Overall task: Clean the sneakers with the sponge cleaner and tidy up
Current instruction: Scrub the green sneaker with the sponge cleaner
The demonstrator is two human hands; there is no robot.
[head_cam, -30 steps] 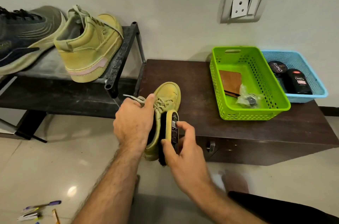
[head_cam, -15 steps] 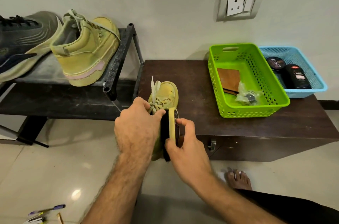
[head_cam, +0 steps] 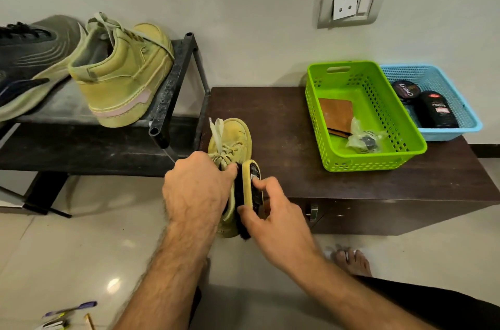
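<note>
Midway through the cleaning: one sneaker in hand, its mate waiting on the rack.

At the left, a dark running shoe (head_cam: 29, 64) and the second yellow-green sneaker (head_cam: 121, 78) sat on the black shoe rack (head_cam: 167, 91); I could not tell whether that one had been cleaned. The left hand (head_cam: 197, 189) gripped the other yellow-green sneaker (head_cam: 232, 140) at its laces, fingers curled round it, toe over the dark wooden cabinet (head_cam: 284, 127). Against its right side the right hand (head_cam: 273, 213) pinched the sponge cleaner (head_cam: 251, 186), thumb and fingers clamped on its yellow back, dark sponge touching the shoe. Farther right stood a green basket (head_cam: 405, 151) and a blue basket (head_cam: 470, 124) holding polish containers (head_cam: 435, 110). Scrubbing looked unfinished to me, and tidying up was not yet begun.
</note>
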